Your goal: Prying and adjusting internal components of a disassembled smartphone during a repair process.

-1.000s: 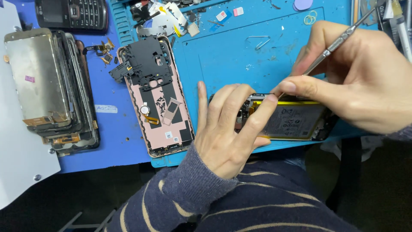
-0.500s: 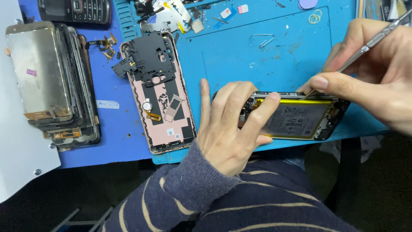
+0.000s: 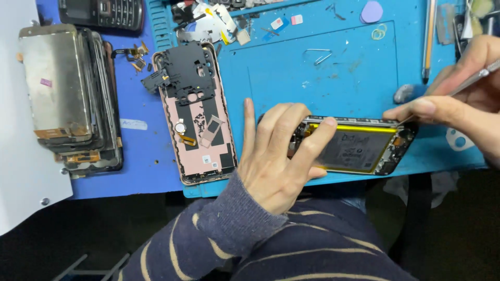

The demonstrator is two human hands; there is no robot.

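At far left, near nine o'clock: stack of phone screens [image 3: 67,93], leaning like a fanned deck on the darker blue mat [image 3: 140,161], small pink sticker on the top one, white sheet [image 3: 21,171] under the stack's left edge. At eleven o'clock: dark keypad phone [image 3: 101,11], cut off by the frame's top edge. Just right of the stack: pink back cover [image 3: 195,114], long side running twelve to six, black plastic shield on its upper half, small white square label near its lower end. White oval label on the mat between stack and cover.

Centre: left hand [image 3: 276,156], palm down, fingers spread flat, pressing the left end of the opened phone [image 3: 359,145]. Phone lying across the teal work mat [image 3: 323,67] at the near edge, long side running nine to three, black battery with a pale printed label and a yellow strip along its top edge exposed. Index fingertip resting on the phone's upper rim.

At three o'clock: right hand [image 3: 458,104], thumb and fingers pinched shut around metal tweezers [image 3: 469,80], tip touching the phone's upper right corner. At one o'clock: purple pick [image 3: 372,11], small rubber rings beside it.
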